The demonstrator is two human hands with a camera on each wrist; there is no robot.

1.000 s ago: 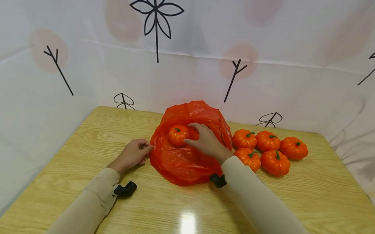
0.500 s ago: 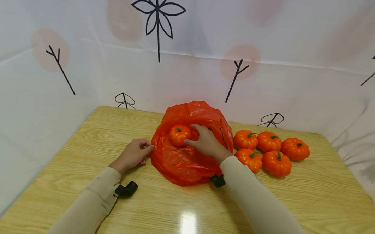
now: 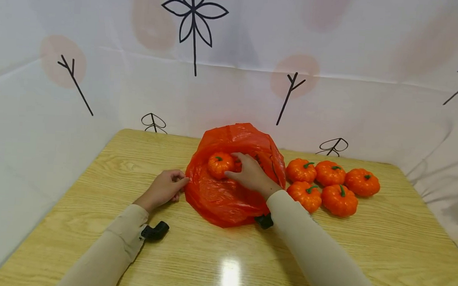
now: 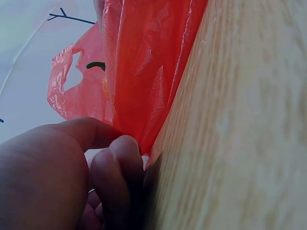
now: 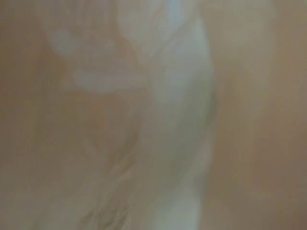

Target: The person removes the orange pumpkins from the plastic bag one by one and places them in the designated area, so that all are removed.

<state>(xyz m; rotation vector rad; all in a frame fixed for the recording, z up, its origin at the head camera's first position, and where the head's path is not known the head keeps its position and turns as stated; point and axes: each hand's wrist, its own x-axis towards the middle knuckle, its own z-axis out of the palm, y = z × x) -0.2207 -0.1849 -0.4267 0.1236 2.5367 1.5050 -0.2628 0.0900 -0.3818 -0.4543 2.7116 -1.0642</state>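
A red plastic bag (image 3: 225, 212) lies spread with its mouth up in the middle of the wooden table. My left hand (image 3: 164, 188) pinches the bag's left edge between thumb and fingertips; the left wrist view shows this hand (image 4: 62, 167) low against the red film (image 4: 148, 72). Inside the bag sits a small orange pumpkin (image 3: 218, 164) with a green stem. Reaching in from the right, my right hand (image 3: 250, 174) holds the pumpkin's right side, thumb below and forefinger above. The right wrist view is a pale blur.
Several more small pumpkins (image 3: 338, 200) stand grouped in two rows right of the bag, close to my right forearm. A white patterned cloth (image 3: 231, 95) hangs behind the table (image 3: 192, 257). Black wrist mounts (image 3: 156, 231) sit under both cuffs.
The view has shifted slightly. Both hands, the bag and the pumpkins stay almost as they were, with my right forearm a touch further left.
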